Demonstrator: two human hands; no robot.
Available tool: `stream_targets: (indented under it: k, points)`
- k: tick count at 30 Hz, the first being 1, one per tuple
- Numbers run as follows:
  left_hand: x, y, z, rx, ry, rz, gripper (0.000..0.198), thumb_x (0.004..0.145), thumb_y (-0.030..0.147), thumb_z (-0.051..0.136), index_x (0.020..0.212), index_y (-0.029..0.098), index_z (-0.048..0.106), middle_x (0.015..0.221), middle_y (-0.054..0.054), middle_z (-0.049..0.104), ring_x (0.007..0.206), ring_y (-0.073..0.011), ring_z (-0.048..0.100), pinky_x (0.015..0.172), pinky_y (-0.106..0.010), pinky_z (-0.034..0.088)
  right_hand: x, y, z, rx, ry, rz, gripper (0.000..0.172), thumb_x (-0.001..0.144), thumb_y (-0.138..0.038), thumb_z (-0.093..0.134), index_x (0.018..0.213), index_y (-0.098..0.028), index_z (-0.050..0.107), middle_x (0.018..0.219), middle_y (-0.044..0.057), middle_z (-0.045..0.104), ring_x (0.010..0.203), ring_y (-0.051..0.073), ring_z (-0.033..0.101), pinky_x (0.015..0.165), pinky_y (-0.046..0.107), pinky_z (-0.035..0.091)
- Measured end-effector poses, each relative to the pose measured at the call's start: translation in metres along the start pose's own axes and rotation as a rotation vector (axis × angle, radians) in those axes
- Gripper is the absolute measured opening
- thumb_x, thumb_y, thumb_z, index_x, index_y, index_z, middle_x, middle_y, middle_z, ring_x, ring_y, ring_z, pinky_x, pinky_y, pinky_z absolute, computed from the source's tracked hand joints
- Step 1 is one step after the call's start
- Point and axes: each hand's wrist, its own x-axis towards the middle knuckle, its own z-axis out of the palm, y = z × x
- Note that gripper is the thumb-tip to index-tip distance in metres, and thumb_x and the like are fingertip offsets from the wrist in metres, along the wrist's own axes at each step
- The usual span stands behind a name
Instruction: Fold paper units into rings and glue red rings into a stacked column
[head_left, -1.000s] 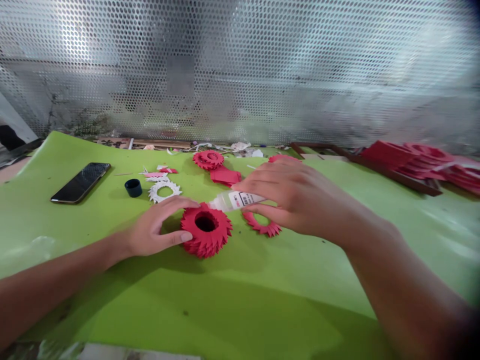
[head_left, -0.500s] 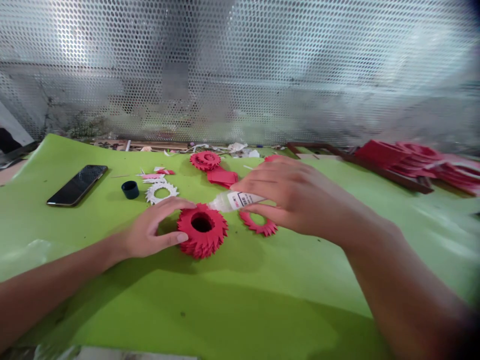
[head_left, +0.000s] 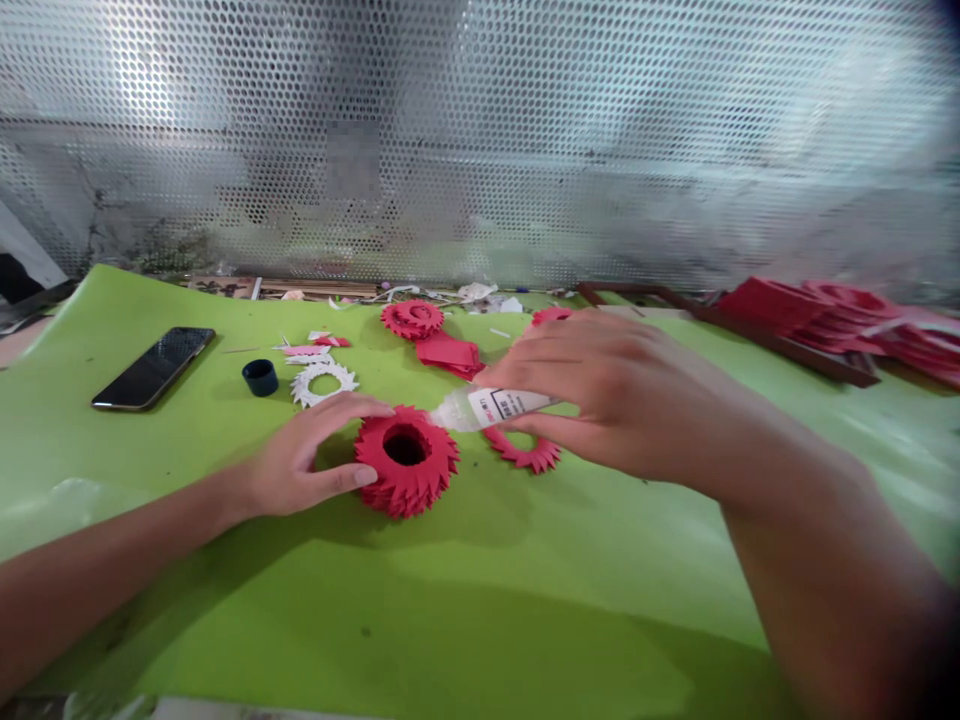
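Note:
A stack of red toothed paper rings (head_left: pixel 420 480) stands on the green mat, its round centre hole facing up. My left hand (head_left: pixel 300 455) grips the stack's left side, thumb at the front and fingers at the back. In my right hand (head_left: pixel 592 390) a clear glue bottle (head_left: pixel 491 406) with a white label is held tilted. Its nozzle points left and down at the top right of the stack; whether it touches is hard to tell. Just behind the bottle lies a red toothed ring (head_left: pixel 529 455), partly covered by my hand.
A phone (head_left: pixel 155 368), a dark blue cap (head_left: pixel 260 378) and a white toothed ring (head_left: pixel 325 382) lie to the left. Farther back are red rings (head_left: pixel 412 318) and folded red paper (head_left: pixel 448 353). Red pieces (head_left: pixel 810 315) fill a brown frame at right, before a perforated metal wall (head_left: pixel 480 150).
My right hand and the glue bottle have shifted slightly right, the nozzle moving along the stack's top toward its right side. My left hand stays on the stack.

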Motion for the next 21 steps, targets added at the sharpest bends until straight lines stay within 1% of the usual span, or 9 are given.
stream_targets:
  k: [4, 6, 9, 12, 21]
  points:
    - [0.0, 0.0001, 0.0001, -0.001, -0.005, 0.001, 0.055, 0.099, 0.061, 0.058, 0.142, 0.027, 0.057, 0.142, -0.012, 0.063, 0.13, -0.0325, 0.061, 0.109, -0.051, 0.052, -0.0006, -0.0017, -0.0042, 0.019, 0.005, -0.029, 0.02, 0.095, -0.024, 0.061, 0.106, -0.023, 0.077, 0.106, 0.005, 0.081, 0.098, 0.03, 0.072, 0.081, 0.042, 0.049]
    - [0.0, -0.0002, 0.0, -0.002, -0.003, 0.001, 0.054, 0.099, 0.06, 0.059, 0.142, 0.027, 0.057, 0.142, -0.012, 0.063, 0.13, -0.0324, 0.061, 0.109, -0.051, 0.052, -0.0007, -0.0029, -0.0055, 0.041, 0.009, -0.042, 0.019, 0.095, -0.023, 0.061, 0.105, -0.021, 0.077, 0.104, 0.005, 0.081, 0.096, 0.029, 0.071, 0.08, 0.041, 0.048]
    - [0.0002, -0.001, -0.0001, -0.005, 0.0, 0.011, 0.054, 0.098, 0.06, 0.06, 0.141, 0.026, 0.058, 0.141, -0.012, 0.064, 0.129, -0.0328, 0.062, 0.107, -0.051, 0.054, -0.001, -0.0036, -0.0052, 0.063, 0.035, -0.068, 0.018, 0.098, -0.025, 0.059, 0.103, -0.024, 0.077, 0.101, 0.003, 0.08, 0.093, 0.026, 0.071, 0.078, 0.038, 0.046]
    - [0.0003, -0.0014, -0.0002, -0.016, -0.005, 0.014, 0.054, 0.098, 0.06, 0.06, 0.141, 0.027, 0.058, 0.139, -0.012, 0.065, 0.127, -0.033, 0.063, 0.104, -0.051, 0.056, -0.0015, -0.0027, -0.004, 0.052, 0.061, -0.073, 0.022, 0.102, -0.026, 0.054, 0.101, -0.025, 0.076, 0.1, 0.002, 0.08, 0.091, 0.024, 0.071, 0.076, 0.037, 0.045]
    - [-0.0008, -0.0044, 0.0014, -0.04, 0.011, 0.024, 0.05, 0.099, 0.055, 0.062, 0.142, 0.031, 0.058, 0.14, -0.01, 0.065, 0.128, -0.0332, 0.063, 0.104, -0.052, 0.056, -0.0047, -0.0027, -0.007, 0.049, 0.017, -0.05, 0.021, 0.101, -0.026, 0.053, 0.098, -0.026, 0.074, 0.101, 0.001, 0.08, 0.09, 0.026, 0.07, 0.075, 0.04, 0.045]
